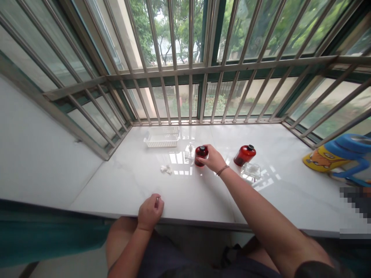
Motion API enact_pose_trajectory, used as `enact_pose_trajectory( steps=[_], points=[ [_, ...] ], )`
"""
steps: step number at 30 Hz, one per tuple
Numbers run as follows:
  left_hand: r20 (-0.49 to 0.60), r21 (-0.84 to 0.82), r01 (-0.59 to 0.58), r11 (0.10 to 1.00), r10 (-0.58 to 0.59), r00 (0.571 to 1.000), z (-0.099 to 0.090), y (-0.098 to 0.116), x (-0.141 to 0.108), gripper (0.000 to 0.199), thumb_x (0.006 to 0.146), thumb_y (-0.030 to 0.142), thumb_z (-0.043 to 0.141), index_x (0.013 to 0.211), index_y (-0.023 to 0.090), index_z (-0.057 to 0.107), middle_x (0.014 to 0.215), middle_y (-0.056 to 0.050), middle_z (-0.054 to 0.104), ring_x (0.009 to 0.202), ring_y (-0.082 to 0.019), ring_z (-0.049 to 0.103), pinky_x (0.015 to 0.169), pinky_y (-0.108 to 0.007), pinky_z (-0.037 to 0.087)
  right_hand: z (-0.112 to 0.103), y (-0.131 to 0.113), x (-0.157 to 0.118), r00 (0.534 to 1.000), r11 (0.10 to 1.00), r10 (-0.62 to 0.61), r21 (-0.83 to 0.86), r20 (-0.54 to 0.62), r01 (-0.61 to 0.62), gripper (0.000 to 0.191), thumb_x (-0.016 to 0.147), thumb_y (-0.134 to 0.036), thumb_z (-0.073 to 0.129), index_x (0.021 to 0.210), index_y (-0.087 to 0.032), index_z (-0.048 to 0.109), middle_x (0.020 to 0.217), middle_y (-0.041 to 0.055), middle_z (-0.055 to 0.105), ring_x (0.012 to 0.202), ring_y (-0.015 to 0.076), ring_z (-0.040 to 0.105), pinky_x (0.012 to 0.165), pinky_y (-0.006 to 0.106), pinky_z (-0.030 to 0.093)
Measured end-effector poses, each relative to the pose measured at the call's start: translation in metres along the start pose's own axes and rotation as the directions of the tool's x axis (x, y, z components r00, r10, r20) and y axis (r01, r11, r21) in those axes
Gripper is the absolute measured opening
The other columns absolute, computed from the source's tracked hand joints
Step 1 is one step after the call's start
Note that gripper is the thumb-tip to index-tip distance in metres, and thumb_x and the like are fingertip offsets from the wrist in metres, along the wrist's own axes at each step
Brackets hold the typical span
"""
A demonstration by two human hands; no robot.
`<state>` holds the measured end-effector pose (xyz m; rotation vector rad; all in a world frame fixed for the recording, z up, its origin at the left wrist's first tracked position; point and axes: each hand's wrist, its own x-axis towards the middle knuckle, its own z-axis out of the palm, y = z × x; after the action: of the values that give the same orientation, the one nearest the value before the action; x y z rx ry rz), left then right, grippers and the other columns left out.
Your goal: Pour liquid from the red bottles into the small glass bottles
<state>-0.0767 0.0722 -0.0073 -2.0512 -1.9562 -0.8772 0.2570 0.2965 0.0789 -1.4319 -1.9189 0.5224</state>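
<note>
Red btl (198,153) approx mid of desk (185,197), R hand (213,159) clamped on it; clear item (189,155) just beside, 9 o'clock; 2nd red btl (242,156) at 3, white basket (161,144) at 10. L hand (150,212) apart, curled, approx 7; contents unclear.

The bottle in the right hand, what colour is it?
The bottle is dark red; the head view shows it best.

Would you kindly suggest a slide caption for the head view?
Right hand gripping a red bottle at a white counter, left hand curled nearby.
</note>
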Motion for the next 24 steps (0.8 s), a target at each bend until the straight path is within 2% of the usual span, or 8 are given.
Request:
enact_pose_trajectory(
  steps=[4,8,11,13,16,19,22,24],
  points=[
    [0.043,-0.032,0.058,0.998,-0.057,0.997,-0.004,0.002,0.001,0.018,0.098,0.028,0.052,0.094,0.023,0.069,0.066,0.001,0.066,0.062,-0.019,0.066,0.062,-0.029,0.047,-0.011,-0.016,-0.053,1.0,1.0,-0.021,-0.013,0.018,0.021,0.061,0.083,-0.039,0.083,0.135,-0.021,0.057,0.125,0.0114,0.071,0.108,0.029,0.072,0.095,0.043,0.058],
    [0.106,-0.101,0.112,0.989,-0.101,0.989,-0.011,0.009,0.011,0.019,0.098,0.03,0.051,0.097,0.023,0.07,0.062,0.004,0.063,0.057,-0.018,0.065,0.059,-0.028,0.046,-0.032,-0.021,-0.108,1.0,0.999,-0.027,-0.025,0.005,0.027,0.054,0.087,-0.036,0.08,0.134,-0.022,0.057,0.127,0.0117,0.068,0.111,0.0298,0.071,0.098,0.046,0.059],
    [0.182,-0.182,0.123,0.976,-0.089,0.979,-0.014,0.02,0.035,0.018,0.098,0.03,0.053,0.1,0.024,0.07,0.064,0.005,0.065,0.056,-0.017,0.064,0.06,-0.028,0.046,-0.051,-0.016,-0.145,0.999,0.999,-0.025,-0.02,-0.022,0.025,0.057,0.089,-0.038,0.08,0.138,-0.024,0.054,0.131,0.0117,0.067,0.117,0.0314,0.071,0.103,0.049,0.06],
    [0.233,-0.239,0.122,0.963,-0.065,0.97,-0.011,0.032,0.06,0.017,0.098,0.032,0.055,0.103,0.025,0.07,0.071,0.004,0.068,0.061,-0.017,0.066,0.064,-0.029,0.05,-0.063,-0.01,-0.165,0.999,0.999,-0.007,-0.034,-0.037,0.006,0.061,0.09,-0.041,0.08,0.142,-0.025,0.052,0.134,0.0126,0.067,0.12,0.0337,0.071,0.105,0.052,0.06],
    [0.275,-0.308,0.125,0.943,-0.037,0.961,0.007,0.054,0.11,0.023,0.099,0.036,0.059,0.117,0.025,0.069,0.089,0.0,0.074,0.077,-0.02,0.071,0.078,-0.032,0.056,-0.077,0.0,-0.188,0.998,0.997,0.041,-0.063,-0.054,-0.045,0.062,0.092,-0.045,0.079,0.144,-0.027,0.051,0.136,0.013,0.066,0.123,0.0357,0.07,0.106,0.055,0.06],
    [0.292,-0.33,0.142,0.933,-0.042,0.955,0.036,0.077,0.164,0.046,0.097,0.043,0.069,0.136,0.021,0.06,0.12,-0.009,0.074,0.105,-0.026,0.072,0.096,-0.038,0.057,-0.082,0.009,-0.204,0.995,0.995,0.047,-0.081,-0.084,-0.054,0.066,0.095,-0.045,0.075,0.151,-0.027,0.046,0.142,0.0142,0.063,0.13,0.0364,0.067,0.11,0.057,0.058],
    [0.304,-0.311,0.186,0.932,-0.088,0.949,0.069,0.101,0.21,0.068,0.093,0.051,0.077,0.145,0.015,0.052,0.144,-0.022,0.064,0.135,-0.037,0.061,0.114,-0.047,0.049,-0.08,0.012,-0.215,0.993,0.996,0.005,-0.091,-0.115,-0.015,0.083,0.096,-0.045,0.076,0.164,-0.027,0.033,0.154,0.0173,0.056,0.142,0.0385,0.06,0.117,0.061,0.054],
    [0.315,-0.295,0.222,0.93,-0.124,0.941,0.088,0.114,0.233,0.085,0.088,0.055,0.083,0.151,0.012,0.046,0.152,-0.028,0.057,0.145,-0.043,0.052,0.119,-0.052,0.043,-0.079,0.01,-0.222,0.988,0.995,0.001,-0.095,-0.153,-0.016,0.094,0.094,-0.047,0.079,0.169,-0.027,0.026,0.159,0.0187,0.051,0.147,0.0405,0.055,0.12,0.064,0.051]
  ],
)
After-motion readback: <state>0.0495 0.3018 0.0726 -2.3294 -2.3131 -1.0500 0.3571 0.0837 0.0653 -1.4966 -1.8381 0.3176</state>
